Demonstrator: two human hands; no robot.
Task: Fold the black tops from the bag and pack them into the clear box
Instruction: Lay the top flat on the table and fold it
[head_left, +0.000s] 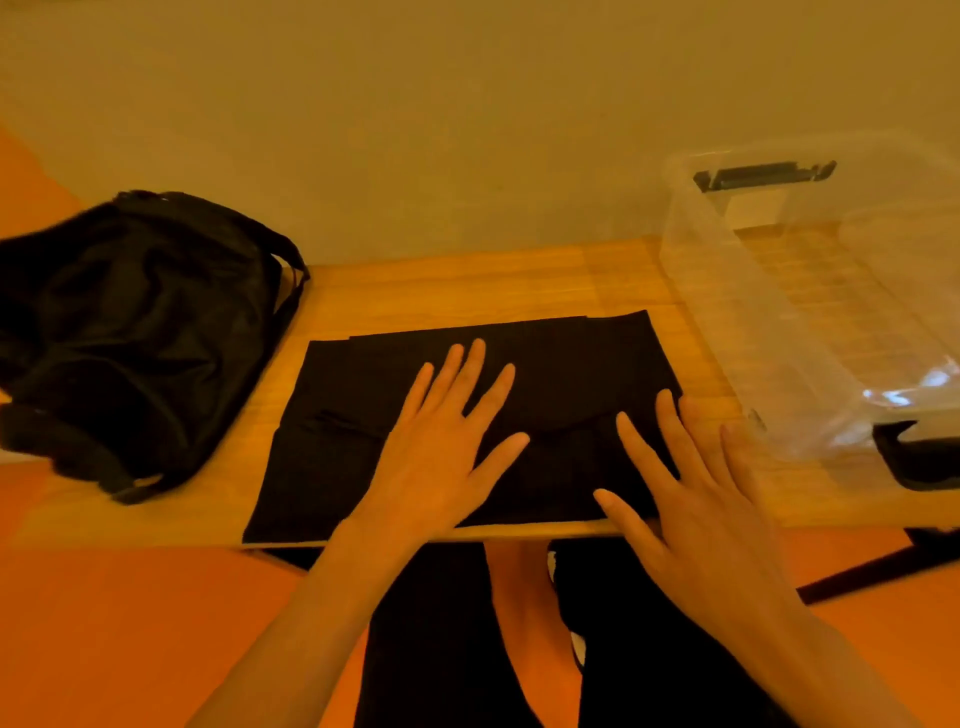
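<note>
Fingers (474, 364) of my left hand (441, 452) are straight and spread, pressing flat on the black top (353, 467) near its middle. My right hand (706, 499) lies open the same way, its fingers (670, 421) across the top's right edge and its thumb on the cloth near the bench's near edge. Neither hand grips anything.

The top lies flat on the bench (467, 291), partly folded into a rough rectangle with its long axis running left to right and its near edge at the bench's near edge. A curved seam shows between my hands, but the cloth is so dark that I cannot tell which end is the neck or how the layers lie.

Left of it sits the black bag (130, 332), slumped and cut off at the picture's left side. Right of it stands the clear box (727, 338), just beside the top, with black latches at its far and near ends. Its right part runs out of view.
</note>
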